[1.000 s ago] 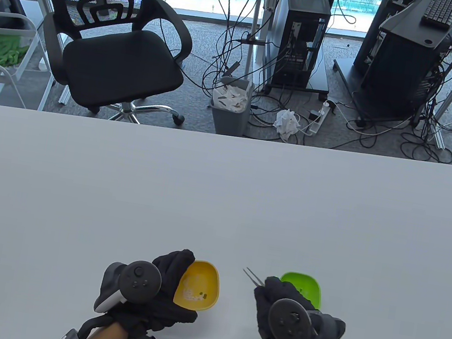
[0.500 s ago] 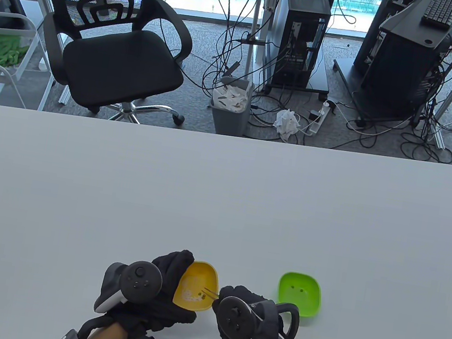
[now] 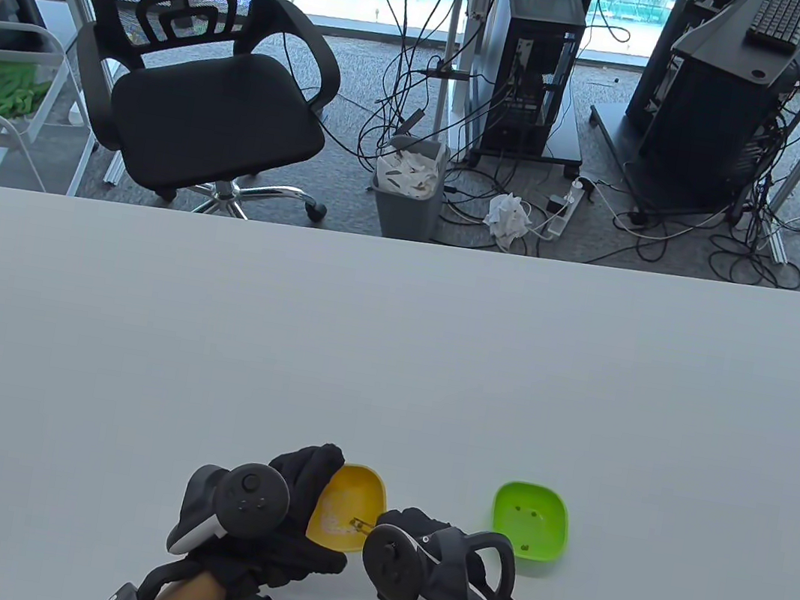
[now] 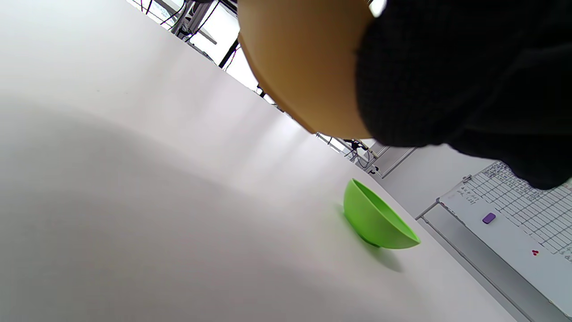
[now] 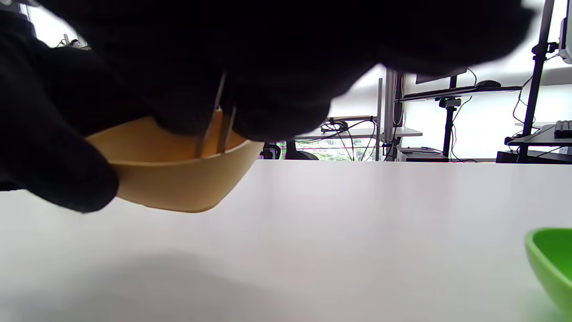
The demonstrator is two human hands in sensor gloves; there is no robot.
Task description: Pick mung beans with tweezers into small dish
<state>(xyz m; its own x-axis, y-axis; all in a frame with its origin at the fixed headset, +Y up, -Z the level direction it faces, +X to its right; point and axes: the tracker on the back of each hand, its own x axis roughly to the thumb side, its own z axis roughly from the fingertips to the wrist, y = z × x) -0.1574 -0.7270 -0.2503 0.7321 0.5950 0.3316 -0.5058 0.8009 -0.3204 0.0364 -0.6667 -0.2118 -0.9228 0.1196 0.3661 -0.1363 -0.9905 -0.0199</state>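
Left hand (image 3: 295, 507) grips the yellow dish (image 3: 353, 509) from its left side and holds it tilted, lifted clear of the tabletop (image 3: 390, 359), as both wrist views confirm. Right hand (image 3: 423, 558) is closed around the tweezers (image 5: 215, 129); in the right wrist view the two prongs drop over the near rim into the yellow dish, slightly apart. In the table view, pale grains and a few dark specks, judged to be the mung beans (image 3: 355, 523), lie in the lower part of that dish near the tweezer tips. Whether a bean is already caught between the tips cannot be told. The green dish (image 3: 532, 522) stands on the tabletop well to the right, apart from both hands, with a few small dark specks inside it. Assessment: the step in hand is seizing one bean. To do it well, the yellow dish should be kept steady at its tilt so the contents pool at one spot; the tips should straddle a single dark bean and close gently, since a round, hard bean is likely to squirt out under excess pressure. Lift straight up over the rim without touching it, then carry low across to the green dish.
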